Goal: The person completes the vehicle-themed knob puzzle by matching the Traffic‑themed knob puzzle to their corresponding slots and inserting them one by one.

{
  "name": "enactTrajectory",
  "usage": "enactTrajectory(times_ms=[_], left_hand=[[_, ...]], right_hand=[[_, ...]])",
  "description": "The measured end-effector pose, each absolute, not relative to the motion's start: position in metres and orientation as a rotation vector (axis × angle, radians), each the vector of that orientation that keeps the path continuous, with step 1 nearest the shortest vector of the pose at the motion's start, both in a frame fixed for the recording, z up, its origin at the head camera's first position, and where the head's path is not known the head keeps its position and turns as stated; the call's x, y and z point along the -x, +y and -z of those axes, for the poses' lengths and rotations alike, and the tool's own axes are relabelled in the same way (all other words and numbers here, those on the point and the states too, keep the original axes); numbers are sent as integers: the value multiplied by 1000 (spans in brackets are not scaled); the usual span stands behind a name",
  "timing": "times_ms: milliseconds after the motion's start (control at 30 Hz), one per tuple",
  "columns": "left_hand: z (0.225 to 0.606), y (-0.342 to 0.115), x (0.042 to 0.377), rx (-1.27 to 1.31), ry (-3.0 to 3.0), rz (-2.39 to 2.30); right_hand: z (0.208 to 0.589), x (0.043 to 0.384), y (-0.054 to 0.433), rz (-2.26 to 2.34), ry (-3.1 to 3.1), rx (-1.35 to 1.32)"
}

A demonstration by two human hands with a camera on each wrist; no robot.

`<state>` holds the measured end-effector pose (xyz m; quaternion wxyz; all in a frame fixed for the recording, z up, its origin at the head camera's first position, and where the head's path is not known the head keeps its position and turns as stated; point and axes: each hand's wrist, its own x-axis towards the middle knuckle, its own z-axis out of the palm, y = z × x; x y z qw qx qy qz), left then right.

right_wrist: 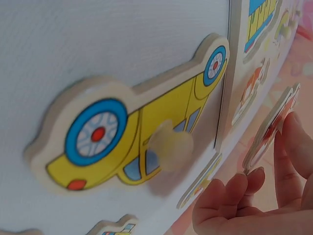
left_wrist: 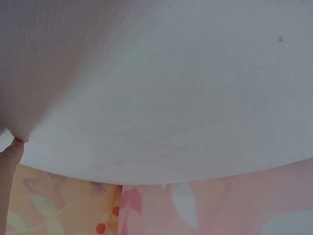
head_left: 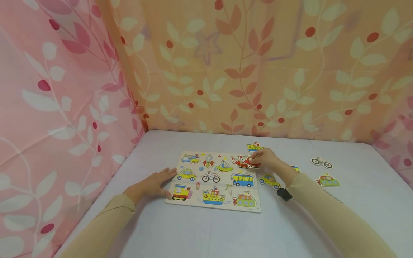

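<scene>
A wooden vehicle puzzle board (head_left: 196, 204) lies on the white table. My right hand (head_left: 269, 160) pinches a red helicopter piece (head_left: 253, 163) over the board's upper right corner, just right of the printed helicopter (head_left: 238, 162). In the right wrist view the fingers hold the helicopter piece (right_wrist: 271, 129) tilted up. Knobbed plane (head_left: 191, 158), rocket (head_left: 208, 161) and flying saucer (head_left: 224, 166) pieces sit along the board's top. With fingers spread, my left hand (head_left: 151, 184) rests at the board's left edge; a fingertip (left_wrist: 14, 149) shows in the left wrist view.
A yellow car piece (head_left: 270, 181) lies right of the board, and a ship piece (head_left: 254, 146) behind it. Farther right are a bicycle piece (head_left: 321, 162) and a submarine piece (head_left: 328, 180). My right wrist partly hides another piece (head_left: 295, 168). Patterned curtains (head_left: 206, 71) stand behind the table.
</scene>
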<state>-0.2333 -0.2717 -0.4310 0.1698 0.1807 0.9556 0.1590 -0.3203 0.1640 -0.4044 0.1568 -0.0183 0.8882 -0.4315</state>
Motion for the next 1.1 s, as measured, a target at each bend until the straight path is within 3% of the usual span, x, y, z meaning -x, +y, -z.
enactTrajectory(times_ms=[1100], left_hand=[[430, -270, 231, -487, 2723, -470]], right_hand=[[415, 337, 130, 1168, 2597, -39]])
